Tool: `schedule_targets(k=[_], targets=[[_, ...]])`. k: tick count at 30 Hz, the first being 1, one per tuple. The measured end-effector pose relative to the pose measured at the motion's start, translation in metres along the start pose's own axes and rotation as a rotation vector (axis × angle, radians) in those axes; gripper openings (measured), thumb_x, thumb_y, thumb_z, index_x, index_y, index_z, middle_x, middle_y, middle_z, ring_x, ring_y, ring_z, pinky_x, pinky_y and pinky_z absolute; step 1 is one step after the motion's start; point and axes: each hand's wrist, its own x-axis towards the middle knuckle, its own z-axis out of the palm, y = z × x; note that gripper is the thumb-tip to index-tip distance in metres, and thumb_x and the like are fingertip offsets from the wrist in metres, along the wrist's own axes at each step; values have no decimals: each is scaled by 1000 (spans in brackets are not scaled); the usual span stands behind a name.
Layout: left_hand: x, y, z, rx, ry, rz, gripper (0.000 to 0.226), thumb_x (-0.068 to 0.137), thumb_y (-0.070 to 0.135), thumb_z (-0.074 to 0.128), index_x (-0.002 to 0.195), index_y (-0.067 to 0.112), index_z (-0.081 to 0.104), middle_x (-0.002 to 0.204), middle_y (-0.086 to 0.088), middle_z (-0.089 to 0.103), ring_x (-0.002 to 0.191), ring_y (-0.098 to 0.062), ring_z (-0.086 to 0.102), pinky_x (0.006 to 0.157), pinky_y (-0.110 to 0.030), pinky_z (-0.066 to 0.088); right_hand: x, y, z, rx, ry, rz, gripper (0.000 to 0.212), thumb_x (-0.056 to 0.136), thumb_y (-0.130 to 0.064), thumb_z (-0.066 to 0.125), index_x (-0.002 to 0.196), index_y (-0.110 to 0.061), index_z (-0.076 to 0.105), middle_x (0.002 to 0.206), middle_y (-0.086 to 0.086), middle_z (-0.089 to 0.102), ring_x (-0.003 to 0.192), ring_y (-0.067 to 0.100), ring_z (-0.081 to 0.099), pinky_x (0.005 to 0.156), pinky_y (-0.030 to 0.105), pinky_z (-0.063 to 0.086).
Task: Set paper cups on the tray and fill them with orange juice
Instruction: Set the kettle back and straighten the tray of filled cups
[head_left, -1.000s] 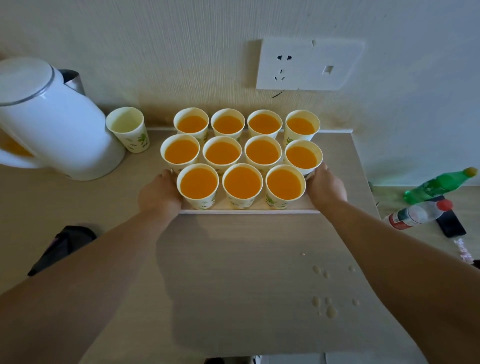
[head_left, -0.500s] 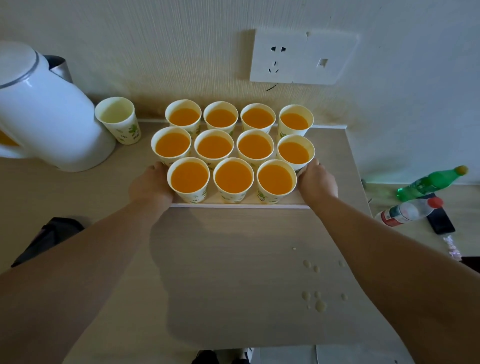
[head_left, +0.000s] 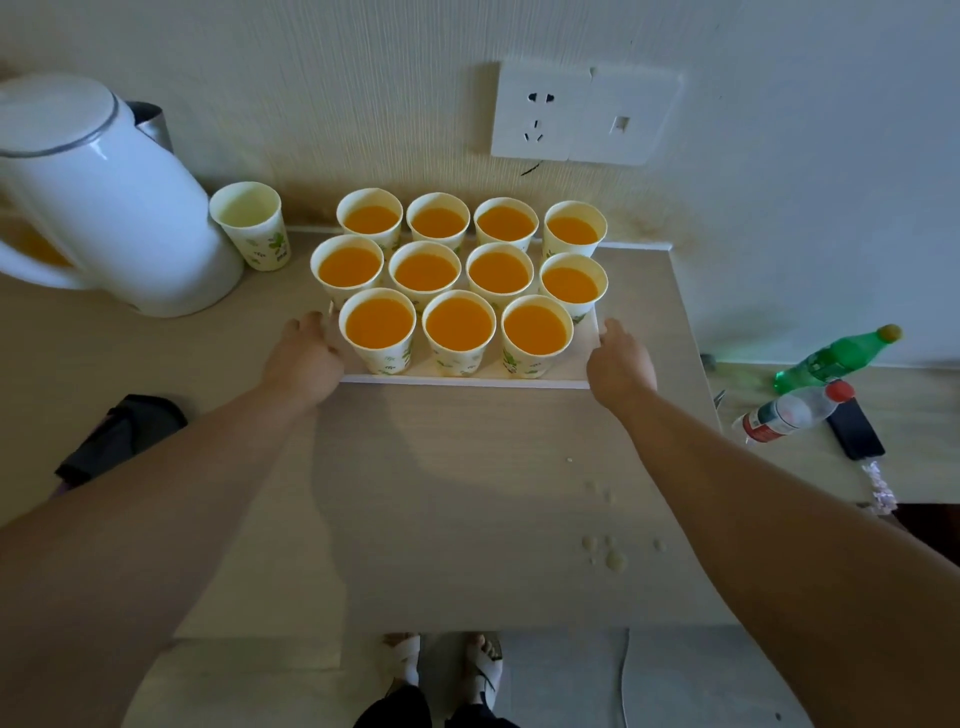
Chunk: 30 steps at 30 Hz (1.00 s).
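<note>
A white tray lies on the wooden table near the wall. It carries several paper cups with leaf prints, each full of orange juice, such as the front middle cup. My left hand lies at the tray's left edge with its fingers pointing forward beside it. At the right edge is my right hand, its thumb against the rim. Neither hand visibly wraps the tray. One more paper cup stands off the tray to the left, without orange juice.
A white kettle stands at the back left beside the lone cup. Spilled drops dot the table's front right. Beyond the right edge lie a green bottle, a red-capped bottle and a black phone. A dark object sits at the left.
Both hands have slid outward from the tray's front corners to just outside its side edges, with the fingers now showing. The view has pulled back and my feet appear below the table.
</note>
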Motion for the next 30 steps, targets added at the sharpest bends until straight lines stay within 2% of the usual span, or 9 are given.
schedule_targets(k=[3, 7, 13, 16, 19, 21, 23, 26, 30], targets=[[-26, -14, -5, -109, 61, -15, 46, 95, 13, 46, 140, 5, 40, 138, -21, 44, 123, -37, 46, 97, -45, 40, -41, 1, 0, 115, -6, 22, 53, 90, -6, 40, 141, -11, 32, 138, 12, 44, 122, 31, 44, 90, 37, 39], [-62, -61, -21, 8, 229, 31, 35, 94, 14, 46, 128, 11, 57, 129, -19, 55, 117, -41, 49, 94, -46, 44, -118, 2, 24, 48, 89, -124, 44, 89, -13, 50, 132, -12, 43, 138, 8, 39, 125, 27, 35, 103, 36, 32], [-106, -146, -55, 99, 275, -349, 45, 98, 28, 45, 140, 14, 42, 145, -19, 35, 131, -40, 29, 104, -49, 32, -197, -64, 89, -88, -322, -624, 33, 95, -23, 49, 128, -18, 49, 137, 0, 38, 129, 19, 33, 104, 29, 34], [-109, -194, -64, -4, 198, -383, 45, 97, 30, 43, 138, 10, 43, 141, -23, 41, 126, -43, 38, 103, -49, 37, -217, -118, 126, -138, -434, -734, 40, 97, -28, 48, 135, -17, 44, 145, 1, 31, 136, 20, 26, 109, 32, 30], [-114, -210, -66, -189, 103, -309, 29, 96, 22, 47, 118, 6, 58, 114, -22, 61, 104, -40, 56, 82, -37, 42, -228, -167, 161, -135, -445, -755, 51, 98, -36, 45, 143, -16, 35, 151, 4, 26, 139, 25, 22, 112, 38, 26], [-121, -212, -66, -227, 42, -218, 8, 92, 16, 53, 91, 9, 58, 88, -15, 61, 88, -35, 58, 68, -33, 37, -236, -199, 185, -65, -452, -725, 60, 96, -44, 45, 147, -18, 27, 152, 5, 23, 139, 27, 19, 113, 39, 24], [-130, -212, -64, -277, -27, -154, 12, 87, 15, 59, 76, 14, 53, 72, -4, 57, 74, -30, 55, 58, -30, 34, -240, -221, 205, -31, -488, -675, 65, 94, -50, 47, 149, -23, 24, 155, 4, 20, 139, 29, 18, 113, 42, 25], [-135, -221, -61, -427, -121, -145, 18, 77, 25, 64, 86, 9, 63, 74, -11, 66, 74, -38, 63, 63, -30, 44, -236, -222, 226, -138, -456, -726, 52, 94, -36, 54, 143, -25, 40, 155, 1, 26, 137, 28, 26, 111, 39, 31], [-136, -220, -56, -411, -99, -177, 26, 85, 26, 71, 101, 6, 66, 91, -13, 68, 92, -33, 65, 77, -34, 49, -223, -199, 215, 225, -313, -548, 34, 95, -9, 51, 127, -12, 59, 132, 6, 58, 121, 23, 52, 89, 13, 33]])
